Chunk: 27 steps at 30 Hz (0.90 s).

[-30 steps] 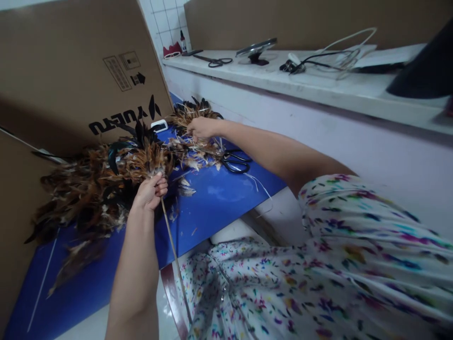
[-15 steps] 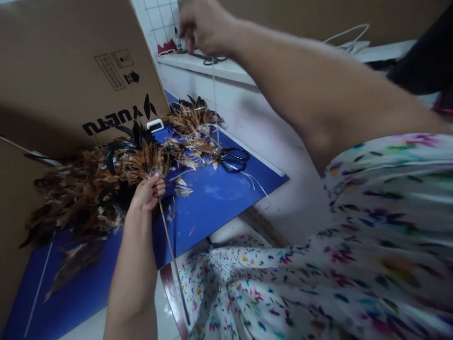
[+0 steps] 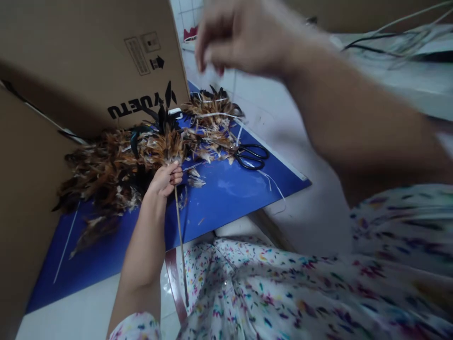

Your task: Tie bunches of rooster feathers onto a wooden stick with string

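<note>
My left hand (image 3: 167,179) is closed round the top of a thin wooden stick (image 3: 180,226), just below a tuft of brown and black feathers (image 3: 168,144). The stick slants down past the table edge towards my lap. High in front, my right hand (image 3: 230,45) is blurred, with its fingers curled; what they hold is not clear. A faint thin line shows beneath it. White string (image 3: 219,114) curves over the far feather bundle (image 3: 212,106). Black-handled scissors (image 3: 252,157) lie nearby on the blue board (image 3: 230,189).
A large cardboard box (image 3: 88,56) stands behind a heap of loose feathers (image 3: 102,174). On the right runs a white wall (image 3: 276,127) below a ledge with cables (image 3: 385,45). Loose string ends (image 3: 274,184) hang over the board's edge.
My right hand has come nearer and to the right, and looks larger. The straight string below it now shows as a slack curve. My left hand still grips the stick; the view has shifted.
</note>
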### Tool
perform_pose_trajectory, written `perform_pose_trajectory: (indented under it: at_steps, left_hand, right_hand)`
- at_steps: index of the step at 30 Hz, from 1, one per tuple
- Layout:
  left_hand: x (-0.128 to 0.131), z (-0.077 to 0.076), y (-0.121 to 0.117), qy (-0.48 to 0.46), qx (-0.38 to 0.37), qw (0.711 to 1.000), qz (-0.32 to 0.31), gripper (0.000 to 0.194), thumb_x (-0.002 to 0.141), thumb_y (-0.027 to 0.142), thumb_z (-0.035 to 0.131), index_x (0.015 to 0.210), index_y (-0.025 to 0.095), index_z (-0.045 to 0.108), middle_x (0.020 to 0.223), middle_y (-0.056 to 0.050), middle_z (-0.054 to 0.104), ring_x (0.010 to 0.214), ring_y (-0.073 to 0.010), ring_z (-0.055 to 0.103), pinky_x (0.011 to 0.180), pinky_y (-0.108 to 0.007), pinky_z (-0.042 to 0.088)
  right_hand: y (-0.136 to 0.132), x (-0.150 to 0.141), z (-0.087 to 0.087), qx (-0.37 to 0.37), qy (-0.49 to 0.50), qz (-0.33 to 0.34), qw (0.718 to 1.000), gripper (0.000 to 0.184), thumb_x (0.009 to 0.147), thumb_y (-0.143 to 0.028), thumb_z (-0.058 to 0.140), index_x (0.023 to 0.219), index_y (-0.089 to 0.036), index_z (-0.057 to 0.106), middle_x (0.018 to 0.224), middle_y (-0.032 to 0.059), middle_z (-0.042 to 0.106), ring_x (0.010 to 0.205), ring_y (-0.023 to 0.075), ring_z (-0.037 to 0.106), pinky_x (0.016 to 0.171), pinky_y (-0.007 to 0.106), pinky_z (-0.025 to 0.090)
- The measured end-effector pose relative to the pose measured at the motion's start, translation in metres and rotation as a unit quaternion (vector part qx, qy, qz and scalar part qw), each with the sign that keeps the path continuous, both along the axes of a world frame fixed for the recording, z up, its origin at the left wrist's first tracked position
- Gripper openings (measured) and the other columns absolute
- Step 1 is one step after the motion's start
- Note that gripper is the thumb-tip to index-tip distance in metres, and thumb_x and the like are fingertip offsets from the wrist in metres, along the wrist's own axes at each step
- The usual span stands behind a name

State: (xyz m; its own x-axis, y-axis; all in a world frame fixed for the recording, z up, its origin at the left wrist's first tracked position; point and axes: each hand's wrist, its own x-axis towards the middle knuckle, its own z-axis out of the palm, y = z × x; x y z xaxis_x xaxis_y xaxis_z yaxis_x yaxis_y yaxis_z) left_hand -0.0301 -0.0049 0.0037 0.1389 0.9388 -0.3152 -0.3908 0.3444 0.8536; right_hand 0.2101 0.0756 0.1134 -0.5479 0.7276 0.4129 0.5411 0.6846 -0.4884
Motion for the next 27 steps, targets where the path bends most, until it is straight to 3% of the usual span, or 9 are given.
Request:
perform_pose_trajectory:
  at_steps: [5,9,14,22,27]
  left_hand:
    - [0.003,-0.002,-0.003,0.009,0.011,1.0,-0.008,0.037,0.076,0.018,0.072,0.063,0.017,0.037,0.052,0.008,0.033,0.039,-0.0004,0.027,0.035,-0.012,0.016]
    - [0.008,-0.002,-0.005,0.01,0.003,1.0,-0.014,0.036,0.074,0.019,0.074,0.065,0.016,0.04,0.053,0.009,0.03,0.038,0.0003,0.025,0.036,-0.012,0.015]
    - [0.013,-0.003,-0.007,0.014,0.012,0.999,-0.038,0.024,0.078,0.02,0.071,0.071,0.013,0.048,0.055,0.007,0.036,0.038,0.001,0.023,0.036,-0.012,0.014]
    - [0.018,-0.004,-0.01,0.034,0.015,0.999,-0.038,0.018,0.078,0.02,0.069,0.074,0.011,0.054,0.062,-0.002,0.055,0.038,0.0011,0.024,0.036,-0.013,0.015]
    - [0.019,-0.004,-0.01,0.032,0.014,0.998,-0.052,0.02,0.078,0.021,0.07,0.073,0.01,0.054,0.062,-0.001,0.055,0.038,0.0015,0.022,0.036,-0.013,0.013]
  right_hand:
    - [-0.037,-0.026,-0.054,0.044,-0.035,0.065,0.996,0.02,0.09,-0.025,0.057,0.095,-0.012,0.071,0.091,0.0059,0.065,0.09,0.0141,0.057,0.079,0.027,0.04]
    - [-0.052,-0.037,-0.079,0.067,-0.057,0.099,0.991,0.019,0.09,-0.018,0.053,0.094,-0.015,0.072,0.09,0.0058,0.063,0.088,0.0148,0.056,0.079,0.027,0.039]
    - [-0.055,-0.048,-0.088,0.098,-0.109,0.081,0.986,0.023,0.091,-0.015,0.049,0.096,-0.015,0.072,0.093,0.0083,0.064,0.091,0.018,0.054,0.082,0.03,0.039]
    - [-0.059,-0.053,-0.087,0.142,-0.192,0.057,0.969,0.028,0.095,-0.018,0.043,0.094,-0.013,0.071,0.097,0.0115,0.065,0.092,0.0198,0.053,0.079,0.031,0.04]
    - [-0.064,-0.056,-0.086,0.158,-0.223,0.045,0.961,0.027,0.095,-0.018,0.044,0.095,-0.011,0.071,0.097,0.0133,0.065,0.093,0.0213,0.053,0.077,0.032,0.04]
